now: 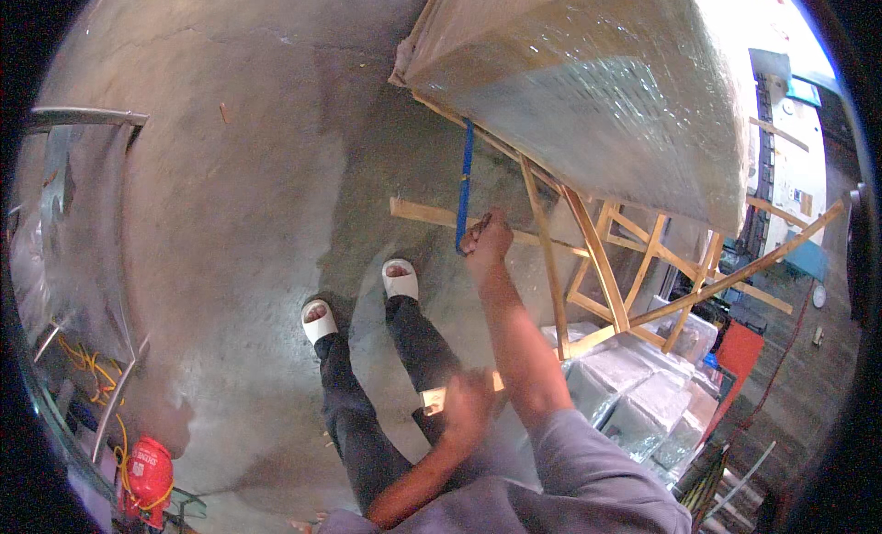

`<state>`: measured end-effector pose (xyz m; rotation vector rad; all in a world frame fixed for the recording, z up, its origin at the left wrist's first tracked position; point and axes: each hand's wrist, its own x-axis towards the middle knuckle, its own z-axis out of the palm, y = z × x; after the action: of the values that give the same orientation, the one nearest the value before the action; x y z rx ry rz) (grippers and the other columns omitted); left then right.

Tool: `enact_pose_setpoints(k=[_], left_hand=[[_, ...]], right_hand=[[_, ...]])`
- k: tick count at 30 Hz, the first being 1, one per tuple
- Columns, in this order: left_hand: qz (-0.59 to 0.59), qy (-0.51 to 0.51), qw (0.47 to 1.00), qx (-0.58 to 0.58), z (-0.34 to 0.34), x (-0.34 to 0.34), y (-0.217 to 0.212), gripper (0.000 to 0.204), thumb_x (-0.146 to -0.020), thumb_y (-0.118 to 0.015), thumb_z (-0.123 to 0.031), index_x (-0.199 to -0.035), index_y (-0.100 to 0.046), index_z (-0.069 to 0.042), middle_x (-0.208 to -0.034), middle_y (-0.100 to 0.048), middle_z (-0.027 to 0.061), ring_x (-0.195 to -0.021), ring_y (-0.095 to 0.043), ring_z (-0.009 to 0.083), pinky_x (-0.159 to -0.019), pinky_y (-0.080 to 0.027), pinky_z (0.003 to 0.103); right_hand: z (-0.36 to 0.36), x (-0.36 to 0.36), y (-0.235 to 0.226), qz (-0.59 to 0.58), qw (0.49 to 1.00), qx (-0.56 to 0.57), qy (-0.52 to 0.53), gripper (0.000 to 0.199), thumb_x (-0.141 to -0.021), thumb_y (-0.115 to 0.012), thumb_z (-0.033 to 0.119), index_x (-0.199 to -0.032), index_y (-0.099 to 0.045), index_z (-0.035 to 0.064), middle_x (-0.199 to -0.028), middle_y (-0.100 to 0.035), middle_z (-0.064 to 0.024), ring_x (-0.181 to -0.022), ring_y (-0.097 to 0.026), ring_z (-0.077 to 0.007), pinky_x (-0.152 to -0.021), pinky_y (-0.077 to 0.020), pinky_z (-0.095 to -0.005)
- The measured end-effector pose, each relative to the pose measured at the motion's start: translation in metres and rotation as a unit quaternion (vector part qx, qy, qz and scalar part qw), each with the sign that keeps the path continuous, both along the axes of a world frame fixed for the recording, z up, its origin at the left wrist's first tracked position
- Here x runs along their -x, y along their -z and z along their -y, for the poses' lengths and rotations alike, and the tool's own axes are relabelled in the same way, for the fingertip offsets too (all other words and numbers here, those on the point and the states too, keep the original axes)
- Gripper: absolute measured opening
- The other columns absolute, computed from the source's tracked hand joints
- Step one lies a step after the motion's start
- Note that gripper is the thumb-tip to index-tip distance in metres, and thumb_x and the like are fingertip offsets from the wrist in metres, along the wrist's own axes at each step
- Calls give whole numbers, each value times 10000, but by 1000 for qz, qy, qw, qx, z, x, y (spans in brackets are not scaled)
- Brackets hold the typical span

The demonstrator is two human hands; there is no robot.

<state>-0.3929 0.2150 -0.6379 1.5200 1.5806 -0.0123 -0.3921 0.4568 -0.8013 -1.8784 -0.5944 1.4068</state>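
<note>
My right hand [488, 234] is closed around the near end of a long, narrow blue bar [466, 157]. The bar's far end meets the lower wooden edge of a large block wrapped in clear film [588, 93]. Close to my body, my left hand [470, 403] is closed on a pale wooden strip [436, 403]; both ends of the strip stick out past the fingers, which are slightly blurred. Behind my right hand runs a wooden slat [418, 211], low over the floor.
A wooden slat frame [597, 258] stands right of my right arm, beside several film-wrapped packages [634, 405]. A red container [150, 470] with a yellow cord lies at lower left. Metal rails and grey sheeting [92, 221] line the left side. Concrete floor [230, 212] surrounds my feet.
</note>
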Motion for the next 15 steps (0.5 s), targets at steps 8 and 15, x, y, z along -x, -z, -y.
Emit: enact_pose_setpoints(k=[8, 15], left_hand=[[-44, 66, 976, -201, 8, 81, 10, 135, -816, -612, -195, -932, -612, -126, -792, -570, 1, -808, -572, 175, -714, -414, 342], [-24, 95, 968, -231, 4, 120, 19, 234, -825, -613, -188, -1040, -630, -98, -808, -582, 11, -797, -588, 175, -676, -439, 336]], right_hand=[[-75, -32, -44, 55, 996, 12, -69, 340, -981, -537, 347, -724, -439, 148, -510, -368, -22, -352, -361, -168, -333, -285, -333], [-52, -35, -44, 59, 996, 27, -69, 329, -972, -551, 316, -722, -449, 128, -529, -399, -20, -376, -392, -169, -347, -303, -343]])
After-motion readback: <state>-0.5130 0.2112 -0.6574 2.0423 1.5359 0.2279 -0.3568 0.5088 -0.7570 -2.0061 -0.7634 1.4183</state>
